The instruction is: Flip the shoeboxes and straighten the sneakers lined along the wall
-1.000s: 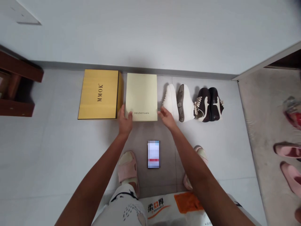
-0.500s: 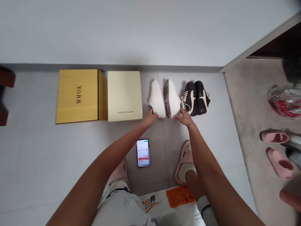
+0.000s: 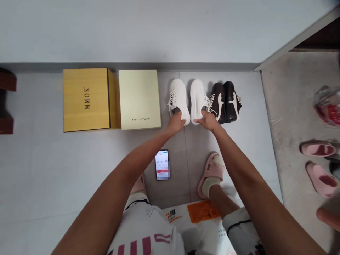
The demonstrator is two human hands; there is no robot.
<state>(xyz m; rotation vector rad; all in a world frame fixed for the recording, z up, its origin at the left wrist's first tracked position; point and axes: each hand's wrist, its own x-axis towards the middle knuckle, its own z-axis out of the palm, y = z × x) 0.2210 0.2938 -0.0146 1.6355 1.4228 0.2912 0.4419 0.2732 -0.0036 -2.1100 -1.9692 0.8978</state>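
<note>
My left hand grips the near end of a white lace-up sneaker. My right hand has its fingers over the near end of a second white sneaker. The two sneakers stand side by side, uppers and laces showing, with a narrow gap between them. Just right of them, touching the second sneaker, is a pair of dark brown shoes with white trim. A cream box marked MEIZHIYUAN lies left of the sneakers, apart from my left hand.
A yellow MMOK box stands against the skirting. A phone showing a timer lies on the grey tiles between my feet. Pink slippers and a plastic bag lie on a mat at right.
The second sneaker has turned from sole-up to upper-up, its laces now showing. Both sneakers have swung to point away from me, and both hands now hold their near ends.
</note>
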